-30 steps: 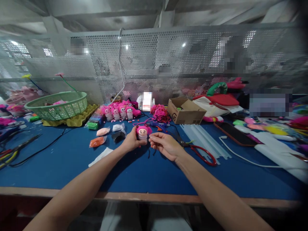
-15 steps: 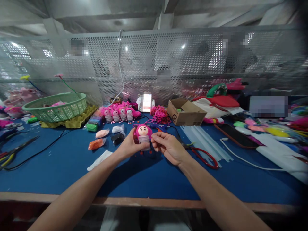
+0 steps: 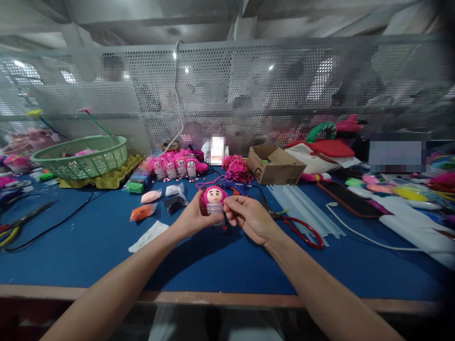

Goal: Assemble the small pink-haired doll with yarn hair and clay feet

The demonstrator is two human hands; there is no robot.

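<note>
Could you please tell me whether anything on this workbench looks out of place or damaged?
Nothing looks damaged. The doll sits upright in the left hand, the right hand pinching at its side. Only the pink cord lies in a tangled heap beside the cardboard box.

Green basket (image 3: 80, 156) far-left tabletop; cardboard box (image 3: 273, 166) near back edge; red-handled scissors (image 3: 302, 229) right of centre; clay packets (image 3: 156, 203) left-centre.

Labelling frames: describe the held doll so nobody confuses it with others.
At the middle of the blue table, the left hand grips a pink-haired doll with a pale face, the right hand at its side. Unlike the row of similar dolls standing behind, it is in hand and alone.
</note>
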